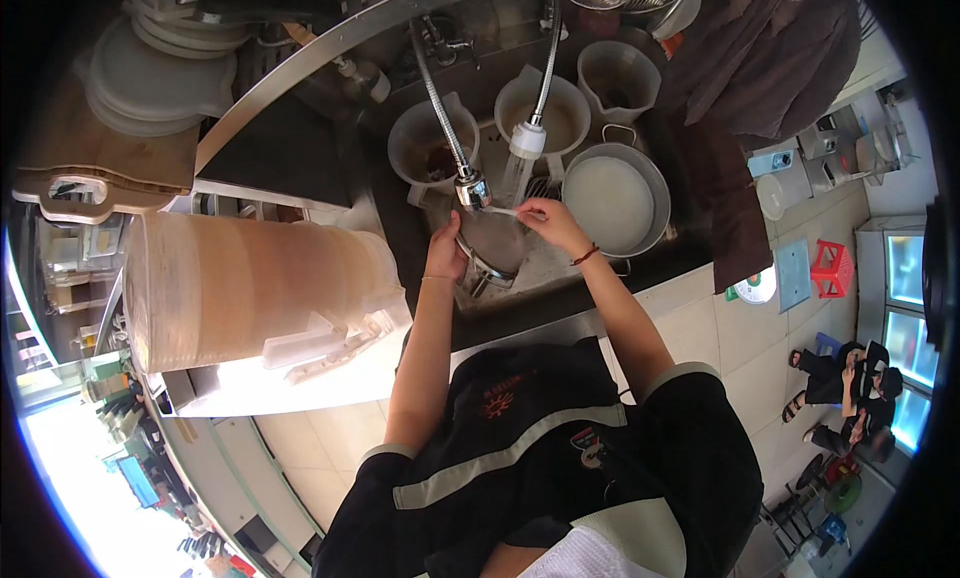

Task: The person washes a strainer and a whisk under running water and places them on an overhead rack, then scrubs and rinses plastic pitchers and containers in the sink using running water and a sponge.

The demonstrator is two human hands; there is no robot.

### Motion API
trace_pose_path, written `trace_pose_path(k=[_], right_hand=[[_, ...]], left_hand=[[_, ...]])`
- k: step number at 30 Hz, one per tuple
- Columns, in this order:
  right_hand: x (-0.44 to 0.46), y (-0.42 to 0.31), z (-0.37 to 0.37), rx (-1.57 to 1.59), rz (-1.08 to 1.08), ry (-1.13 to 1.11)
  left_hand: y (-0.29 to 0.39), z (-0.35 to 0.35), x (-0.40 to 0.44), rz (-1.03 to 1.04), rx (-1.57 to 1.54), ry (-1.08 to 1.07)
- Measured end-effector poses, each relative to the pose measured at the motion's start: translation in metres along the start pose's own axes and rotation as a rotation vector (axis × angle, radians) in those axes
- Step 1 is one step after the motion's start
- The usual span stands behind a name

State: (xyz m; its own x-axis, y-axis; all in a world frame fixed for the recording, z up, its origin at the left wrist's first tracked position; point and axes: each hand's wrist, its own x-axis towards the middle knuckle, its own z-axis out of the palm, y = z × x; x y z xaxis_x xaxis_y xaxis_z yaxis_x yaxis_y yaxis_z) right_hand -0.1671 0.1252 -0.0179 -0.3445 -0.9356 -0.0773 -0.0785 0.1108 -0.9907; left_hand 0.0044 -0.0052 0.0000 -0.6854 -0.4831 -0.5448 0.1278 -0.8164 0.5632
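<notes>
Over the sink, my left hand (447, 251) grips the edge of a round fine-mesh strainer (494, 242) with a metal rim, which is tilted. My right hand (553, 226) is closed in a pinch at the strainer's upper edge, by a thin pale piece whose kind I cannot make out. Just above the strainer hangs a chrome tap head (473, 190) on a flexible hose. Water runs from a white tap head (527, 141) beside it. Right of my right hand stands a metal pot (655, 183) with whitish liquid inside.
Plastic jugs stand in the sink: one at left (400, 153), one in the middle (515, 90), one at right (640, 78). Left of the sink is a tall stack of plastic containers (250, 293). A dark cloth (735, 208) hangs at the right. Two people (855, 393) sit far right.
</notes>
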Motion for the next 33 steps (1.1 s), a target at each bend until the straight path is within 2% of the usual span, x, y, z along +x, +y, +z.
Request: trace_pose_path(k=[3, 9, 11, 12, 14, 15, 17, 18, 20, 21, 23, 24, 26, 29, 33], right_hand=[[-0.002, 0.002, 0.002, 0.146, 0.022, -0.114], [-0.004, 0.000, 0.009, 0.020, 0.017, 0.097], [-0.005, -0.003, 0.013, 0.160, 0.075, -0.057], [-0.004, 0.001, 0.014, 0.162, 0.075, -0.057], [-0.001, 0.008, 0.015, -0.191, 0.012, 0.224], [-0.003, 0.003, 0.014, -0.191, 0.011, 0.225], [-0.008, -0.008, 0.016, 0.163, 0.086, -0.068], [-0.007, -0.003, 0.017, 0.165, 0.088, -0.069], [-0.005, 0.006, 0.016, -0.132, -0.031, 0.236], [-0.008, 0.003, 0.014, -0.133, -0.031, 0.238], [-0.011, -0.002, 0.009, 0.153, 0.086, -0.127], [-0.011, -0.004, 0.010, 0.155, 0.087, -0.129], [-0.013, -0.008, 0.010, 0.101, 0.074, 0.086], [-0.013, -0.004, 0.006, 0.107, 0.089, -0.008], [-0.012, -0.004, 0.006, 0.113, 0.065, 0.042]], left_hand=[[-0.004, -0.005, 0.006, 0.034, -0.021, 0.018], [-0.004, -0.008, 0.009, 0.055, -0.066, -0.058], [-0.008, -0.013, 0.013, 0.083, -0.084, -0.031], [-0.007, -0.012, 0.011, 0.083, -0.082, -0.030], [-0.006, -0.007, 0.009, 0.094, -0.073, -0.033], [-0.006, -0.007, 0.009, 0.094, -0.073, -0.035], [-0.005, -0.008, 0.007, 0.082, -0.048, -0.028], [-0.006, -0.009, 0.007, 0.081, -0.047, -0.025], [-0.007, -0.008, 0.008, 0.092, -0.058, 0.011], [-0.007, -0.006, 0.006, 0.091, -0.059, 0.009], [-0.005, -0.001, 0.003, 0.105, -0.067, -0.024], [-0.007, -0.006, 0.005, 0.105, -0.067, -0.021], [-0.010, -0.014, 0.010, 0.106, -0.110, -0.036], [-0.005, 0.003, 0.000, 0.107, -0.157, -0.041], [-0.007, -0.001, 0.002, 0.111, -0.154, -0.034]])
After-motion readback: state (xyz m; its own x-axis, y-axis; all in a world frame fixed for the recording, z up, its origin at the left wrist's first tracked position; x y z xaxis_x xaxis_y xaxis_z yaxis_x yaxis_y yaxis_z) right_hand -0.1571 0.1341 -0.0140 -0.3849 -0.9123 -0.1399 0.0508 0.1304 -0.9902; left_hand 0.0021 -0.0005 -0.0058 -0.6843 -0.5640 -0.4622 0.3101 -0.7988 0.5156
